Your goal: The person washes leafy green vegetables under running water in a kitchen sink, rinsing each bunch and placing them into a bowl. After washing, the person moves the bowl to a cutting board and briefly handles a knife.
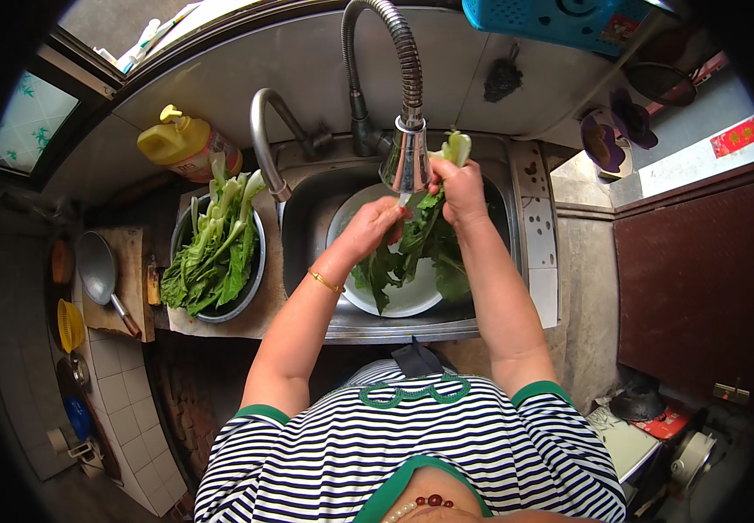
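Note:
My right hand [461, 189] is closed around the pale stalks of a bunch of leafy greens [419, 238], whose leaves hang over a white basin [410, 302] in the steel sink [308, 229]. Just below the spray head of the spring-hose faucet [405, 157], my left hand [377, 224] is by the bunch with its fingers curled; whether it grips a stalk I cannot tell. Water seems to run from the spray head. On the counter left of the sink, a metal bowl [258, 287] holds more leafy greens [220, 248], stalks up.
A curved second faucet [262, 124] reaches over the sink's left rim. Behind the bowl of greens stands a yellow pump bottle [184, 144]. A ladle [97, 268] lies on a wooden board [132, 252] at left. A blue plastic basket [547, 23] hangs above, at upper right.

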A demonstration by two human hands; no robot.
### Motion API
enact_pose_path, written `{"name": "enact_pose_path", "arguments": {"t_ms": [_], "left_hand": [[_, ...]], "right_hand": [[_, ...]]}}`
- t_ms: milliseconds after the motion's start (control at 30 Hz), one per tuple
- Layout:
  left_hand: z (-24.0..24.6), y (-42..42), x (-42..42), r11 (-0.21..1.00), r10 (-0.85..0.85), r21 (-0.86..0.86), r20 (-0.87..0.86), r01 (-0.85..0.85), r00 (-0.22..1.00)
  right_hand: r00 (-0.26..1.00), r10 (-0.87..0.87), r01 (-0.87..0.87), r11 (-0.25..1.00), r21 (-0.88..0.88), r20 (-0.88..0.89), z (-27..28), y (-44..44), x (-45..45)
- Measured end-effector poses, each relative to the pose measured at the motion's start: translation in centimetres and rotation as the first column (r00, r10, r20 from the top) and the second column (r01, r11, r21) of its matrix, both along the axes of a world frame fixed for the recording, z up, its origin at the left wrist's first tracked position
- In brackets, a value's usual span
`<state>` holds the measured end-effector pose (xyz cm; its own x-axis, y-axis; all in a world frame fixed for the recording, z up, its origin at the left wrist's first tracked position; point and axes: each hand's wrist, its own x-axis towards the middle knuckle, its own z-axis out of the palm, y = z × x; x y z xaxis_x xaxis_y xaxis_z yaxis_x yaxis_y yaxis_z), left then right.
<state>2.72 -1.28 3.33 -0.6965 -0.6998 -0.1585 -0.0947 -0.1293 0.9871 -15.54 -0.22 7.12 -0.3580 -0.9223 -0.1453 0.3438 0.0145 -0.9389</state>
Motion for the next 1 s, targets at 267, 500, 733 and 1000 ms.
{"name": "enact_pose_path", "arguments": {"t_ms": [267, 500, 733, 1000], "left_hand": [[-2.9, 0.9, 2.7, 0.983, -0.069, -0.156, 0.19, 0.099, 0.979], [-3.8, 0.5, 2.9, 0.994, 0.017, 0.104, 0.028, -0.02, 0.999], [-4.5, 0.6, 2.6, 0.999, -0.027, 0.042, 0.108, 0.023, 0.994], [-4.7, 0.4, 3.0, 1.0, -0.015, -0.006, 0.23, 0.017, 0.973]], "right_hand": [[0.972, -0.181, 0.175, 0.983, 0.055, 0.151, 0.4, -0.3, -2.4], [0.969, -0.205, 0.208, 0.978, -0.007, 0.135, 1.9, -0.2, -4.4], [0.909, -0.355, 0.376, 0.924, -0.064, 0.218, 4.1, -0.5, -7.9], [0.895, -0.366, 0.393, 0.918, -0.059, 0.256, 3.6, -0.1, -9.5]]}}
